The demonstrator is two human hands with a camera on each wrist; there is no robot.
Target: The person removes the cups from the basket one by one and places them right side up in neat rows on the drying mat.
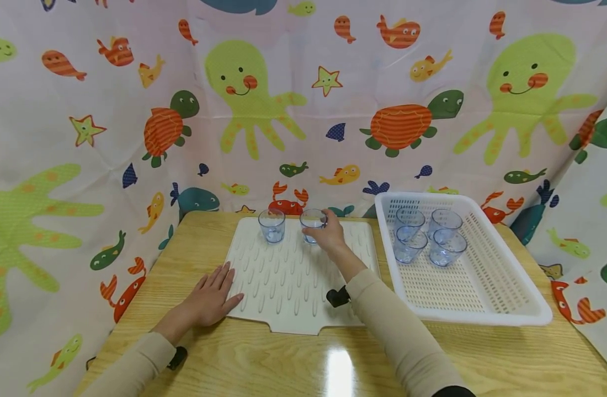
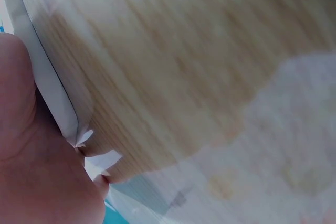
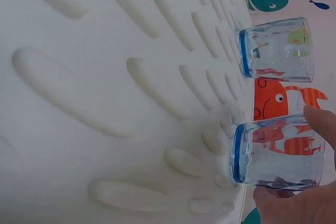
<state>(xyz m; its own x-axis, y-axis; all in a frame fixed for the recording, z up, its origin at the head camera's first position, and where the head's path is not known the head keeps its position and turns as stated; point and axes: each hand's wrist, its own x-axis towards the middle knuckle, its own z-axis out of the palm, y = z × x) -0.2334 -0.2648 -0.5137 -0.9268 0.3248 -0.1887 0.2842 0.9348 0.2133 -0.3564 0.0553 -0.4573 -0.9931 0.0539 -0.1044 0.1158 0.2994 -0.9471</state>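
glass [image 1: 308,221] is seen upright near the far edge of the white tray [image 1: 296,324], about midway across; its base appears to meet the tray's ridges in the right wrist view. it is held by the right hand [image 1: 329,234], with thumb and fingers set on opposite sides near the rim. the left hand [image 1: 211,298] is laid flat and holds nothing; its fingers are extended on the wooden surface [image 1: 224,353], and the tray's left edge is touched by it.

handling, as judged: light, stiff, smooth-walled, probably slippery if wet. whether real glass or clear plastic cannot be told; fragility is best assumed. a hold is best taken on the side walls just below the rim, with thumb opposed to fingers and only light pressure applied, since the walls taper toward the base.

containers: a second glass [image 1: 272,225] is stood upright on the tray, to the left of the held one and apart from it. in the white basket [image 1: 482,317], right of the tray, four similar pieces are grouped at the left side: near left glass [image 1: 409,253], near right glass [image 1: 448,252], far left glass [image 1: 410,216], far right glass [image 1: 445,219]. contact between these cannot be confirmed. no liquid can be made out in any.
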